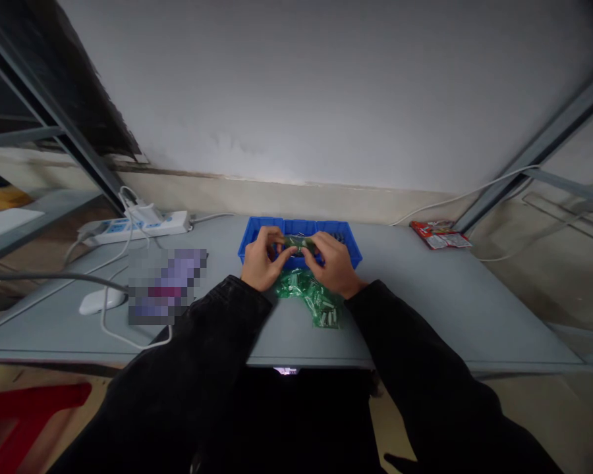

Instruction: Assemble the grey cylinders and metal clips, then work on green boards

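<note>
Between my two hands is a small green plastic bag [299, 242], pinched at both ends over the blue bins. My left hand [263, 260] grips its left end with thumb and fingers. On the other end, my right hand [335, 266] is closed the same way. What the bag holds is too small to make out. Behind and below the hands stand blue plastic bins [354, 250] side by side, with small metallic-looking parts in the right one. In front of them lie several green bags [321, 303] with small pale cylindrical pieces inside.
A white power strip [172, 222] with plugs and cables stands at the back left. A blurred-out flat object [168, 286] and a white rounded case [101, 301] lie at left. A red packet [439, 235] lies at the back right. Metal posts flank the grey table [449, 309].
</note>
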{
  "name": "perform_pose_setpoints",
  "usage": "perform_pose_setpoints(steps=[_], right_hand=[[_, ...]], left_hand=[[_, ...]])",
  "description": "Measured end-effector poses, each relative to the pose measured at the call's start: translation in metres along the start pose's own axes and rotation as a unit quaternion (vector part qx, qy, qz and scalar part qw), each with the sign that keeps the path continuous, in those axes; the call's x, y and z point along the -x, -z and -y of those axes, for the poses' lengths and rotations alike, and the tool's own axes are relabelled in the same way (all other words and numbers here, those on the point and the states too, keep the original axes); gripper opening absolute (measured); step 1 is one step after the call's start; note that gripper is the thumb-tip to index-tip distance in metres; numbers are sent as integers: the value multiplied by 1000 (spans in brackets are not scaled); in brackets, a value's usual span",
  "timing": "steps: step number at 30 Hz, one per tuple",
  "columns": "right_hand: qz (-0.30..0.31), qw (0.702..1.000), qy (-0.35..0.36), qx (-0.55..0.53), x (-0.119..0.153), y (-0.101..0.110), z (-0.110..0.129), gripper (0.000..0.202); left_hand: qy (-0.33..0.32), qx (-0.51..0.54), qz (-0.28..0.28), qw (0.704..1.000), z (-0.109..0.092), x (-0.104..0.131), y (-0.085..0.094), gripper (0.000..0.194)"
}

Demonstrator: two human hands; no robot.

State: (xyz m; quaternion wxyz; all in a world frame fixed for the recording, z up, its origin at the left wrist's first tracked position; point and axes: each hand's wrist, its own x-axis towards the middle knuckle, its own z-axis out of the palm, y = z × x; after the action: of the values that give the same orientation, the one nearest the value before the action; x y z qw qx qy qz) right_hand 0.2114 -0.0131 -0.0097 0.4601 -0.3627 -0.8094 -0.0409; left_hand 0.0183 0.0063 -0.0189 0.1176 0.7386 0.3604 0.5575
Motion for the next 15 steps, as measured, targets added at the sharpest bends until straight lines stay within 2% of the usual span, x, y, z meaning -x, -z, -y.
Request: perform_pose_setpoints(steps=[7,15], right_hand=[[-3,1000,-9,10,0,0,-1,11],[-9,999,-40,26,1,-1,-2,13]], left_hand=[[-35,-13,19,999,-2,-2,2,15],[-40,-14,26,999,-6,-4,4,11]])
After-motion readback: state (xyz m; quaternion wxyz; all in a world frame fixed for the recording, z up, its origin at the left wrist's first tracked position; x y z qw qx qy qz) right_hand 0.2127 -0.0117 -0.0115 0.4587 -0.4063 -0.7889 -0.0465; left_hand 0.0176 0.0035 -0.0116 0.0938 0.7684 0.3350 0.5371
